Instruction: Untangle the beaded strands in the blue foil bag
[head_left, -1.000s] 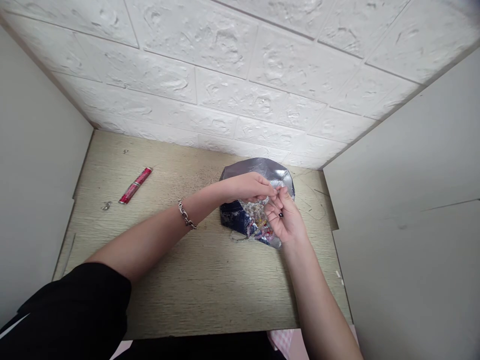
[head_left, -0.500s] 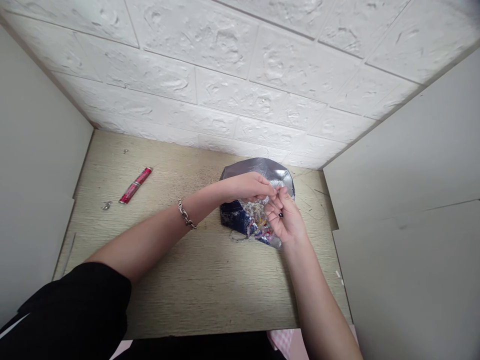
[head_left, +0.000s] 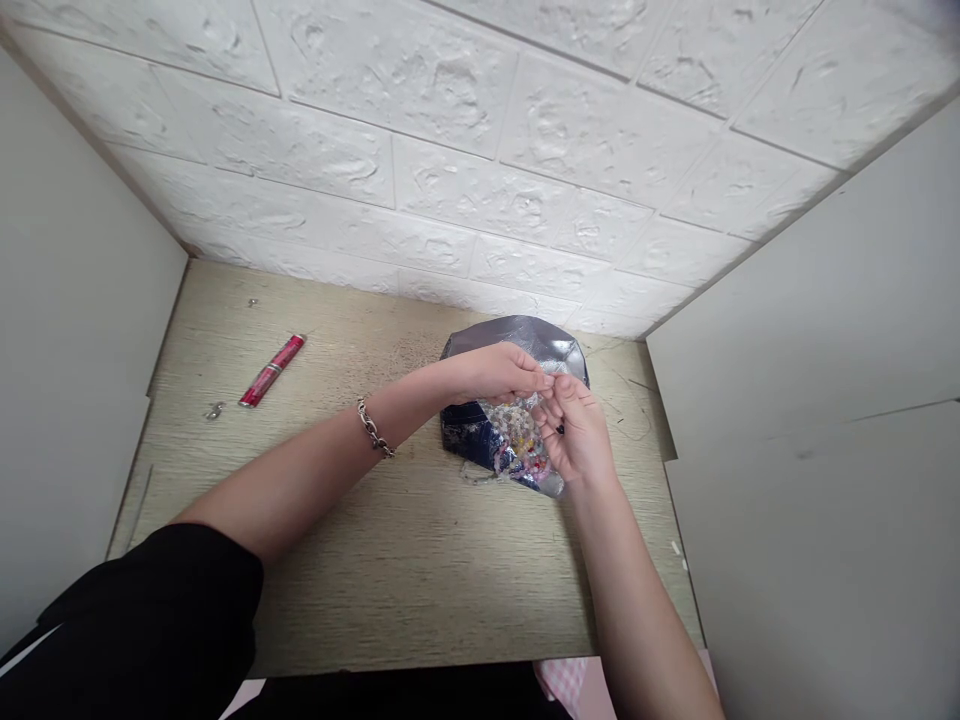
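My left hand (head_left: 506, 373) reaches over a silver-lined, dark blue bag (head_left: 469, 428), its thumb and finger pinched together. Fingertip to fingertip with it, my right hand (head_left: 577, 430) is also pinched, its other fingers curled. Whatever the fingertips hold is too small to make out. A small black bit shows by the right hand's curled fingers. Below both hands, many small coloured beads (head_left: 525, 440) lie in the bag, white, yellow, red and pink among them. A clear loop or strand sticks out at the bag's front edge.
On the left of the wooden table (head_left: 390, 570) lies a red tube-shaped packet (head_left: 272, 370). Small shiny metal pieces (head_left: 215, 410) are near it. Thin threads (head_left: 630, 400) lie right of the bag. A white brick-patterned wall (head_left: 450, 190) closes the back, with grey panels on both sides.
My right hand has turned slightly, and its fingers have shifted a little at the pinch. The left hand stays nearly where it was.
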